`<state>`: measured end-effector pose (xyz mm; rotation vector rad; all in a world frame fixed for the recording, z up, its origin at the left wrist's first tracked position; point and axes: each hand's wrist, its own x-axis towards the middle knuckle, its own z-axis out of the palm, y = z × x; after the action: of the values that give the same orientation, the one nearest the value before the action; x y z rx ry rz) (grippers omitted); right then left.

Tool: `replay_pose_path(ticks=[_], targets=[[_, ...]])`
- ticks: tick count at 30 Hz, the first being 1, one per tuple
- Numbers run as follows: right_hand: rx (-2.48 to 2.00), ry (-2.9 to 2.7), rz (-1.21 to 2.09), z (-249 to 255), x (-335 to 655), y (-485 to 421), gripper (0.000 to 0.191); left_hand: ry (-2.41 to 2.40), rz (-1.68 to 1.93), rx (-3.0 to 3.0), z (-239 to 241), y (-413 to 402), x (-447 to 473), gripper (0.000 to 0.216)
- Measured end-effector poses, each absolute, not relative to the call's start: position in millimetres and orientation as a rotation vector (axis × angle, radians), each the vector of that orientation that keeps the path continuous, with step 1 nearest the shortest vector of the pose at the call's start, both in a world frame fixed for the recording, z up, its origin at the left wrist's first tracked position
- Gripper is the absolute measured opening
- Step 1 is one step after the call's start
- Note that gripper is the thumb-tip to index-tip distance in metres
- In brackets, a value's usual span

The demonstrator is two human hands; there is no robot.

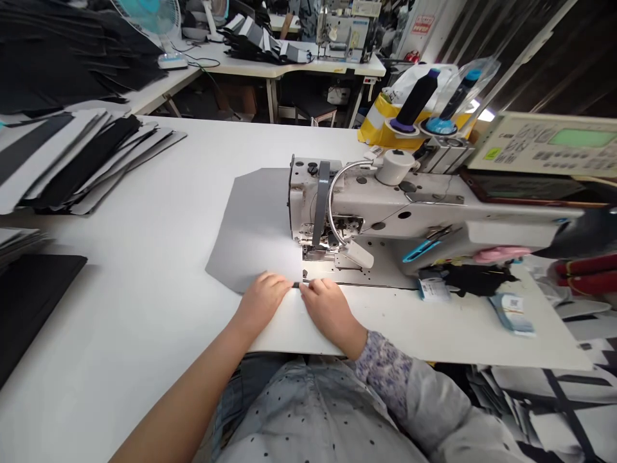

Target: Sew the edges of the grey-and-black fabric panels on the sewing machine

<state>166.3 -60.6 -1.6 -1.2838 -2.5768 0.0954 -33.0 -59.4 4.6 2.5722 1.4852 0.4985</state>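
Note:
A large grey panel [255, 225] with angled corners lies flat on the white table, its right edge beside the sewing machine [357, 199]. My left hand [267, 299] rests at the panel's near edge, fingertips closed at one end of a small black strip [296, 285]. From the other side, my right hand [329, 307] pinches the strip's right end. Both hands are just in front of the needle area, close together. The fingers cover most of the strip, so its full length is hidden.
Stacked grey, white and black pieces [81, 161] lie at the left, with a black panel [36, 302] nearer. Blue snips [424, 247] sit on the machine bed's right. Thread cones [417, 99] and a control box [549, 145] stand behind; a fan [154, 26] is at the back.

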Motion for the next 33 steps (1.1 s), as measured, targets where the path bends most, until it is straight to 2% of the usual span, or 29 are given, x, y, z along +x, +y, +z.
replay_pose_path(ticks=[7,33], targets=[[-1.378,-2.430,-0.049,-4.5,160.1,-7.2,0.026,1.521,0.615,2.502,6.4,5.6,-27.1,0.023],[-1.510,-2.357,0.090,-0.9,154.5,4.3,0.032,1.583,0.693,2.483,2.0,27.7,-26.7,0.023]])
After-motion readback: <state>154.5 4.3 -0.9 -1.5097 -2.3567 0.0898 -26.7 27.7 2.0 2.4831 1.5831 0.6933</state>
